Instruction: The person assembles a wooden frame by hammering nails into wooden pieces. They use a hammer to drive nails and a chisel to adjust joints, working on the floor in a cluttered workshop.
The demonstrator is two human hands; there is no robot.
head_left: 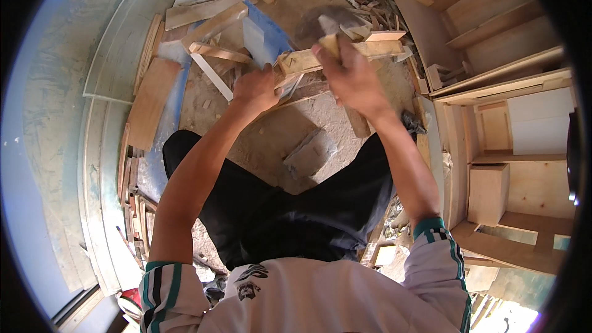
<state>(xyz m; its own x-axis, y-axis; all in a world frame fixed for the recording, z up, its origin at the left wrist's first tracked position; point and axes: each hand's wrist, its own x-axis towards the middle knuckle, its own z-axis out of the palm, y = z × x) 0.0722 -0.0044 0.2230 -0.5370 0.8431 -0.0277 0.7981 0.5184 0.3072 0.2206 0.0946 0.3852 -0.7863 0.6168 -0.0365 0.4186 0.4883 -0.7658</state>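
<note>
My right hand (353,80) is closed round a yellowish wooden piece (331,44), perhaps a tool's handle. Its far end is smeared by motion, so I cannot tell its kind. Just beneath that hand, a pale wooden bar (302,60) lies crosswise over the work area. To the left, my left hand (256,89) is closed beside the bar's left end, with its fingertips mostly hidden. What it pinches is too small to make out. Under and behind the bar are a blue-faced board (262,34) and a thin white strip (211,76).
A flat brown board (153,103) leans at the left by a large glass-like sheet (123,37). Wood scraps (376,15) pile up at the back right. Wooden cabinet frames (493,111) stand along the right. A grey block (310,151) lies on the dusty floor between my knees.
</note>
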